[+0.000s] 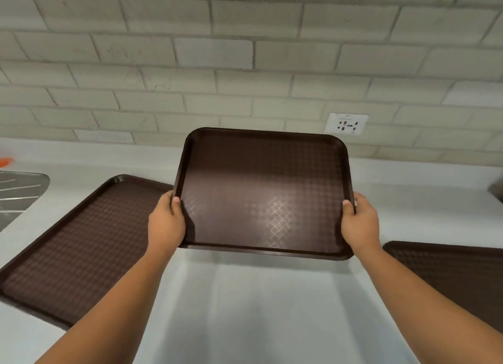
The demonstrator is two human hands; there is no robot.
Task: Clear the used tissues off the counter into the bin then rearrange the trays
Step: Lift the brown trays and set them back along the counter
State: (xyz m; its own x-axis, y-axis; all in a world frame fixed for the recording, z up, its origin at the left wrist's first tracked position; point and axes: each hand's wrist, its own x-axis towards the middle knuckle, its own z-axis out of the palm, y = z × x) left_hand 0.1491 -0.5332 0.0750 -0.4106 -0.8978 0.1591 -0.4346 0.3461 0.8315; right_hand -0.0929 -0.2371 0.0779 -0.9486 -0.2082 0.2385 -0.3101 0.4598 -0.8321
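Since no tissues are seen anywhere on the white counter (258,309), that first part is judged finished, and the tray rearranging is under way. One brown tray (265,192) is held up above the counter, gripped at its short sides by the left hand (166,222) and the right hand (359,222), thumbs hooked over the rim. A second tray (79,244) lies askew at left and a third tray (457,276) at right (only partly in view); both are still to be placed.
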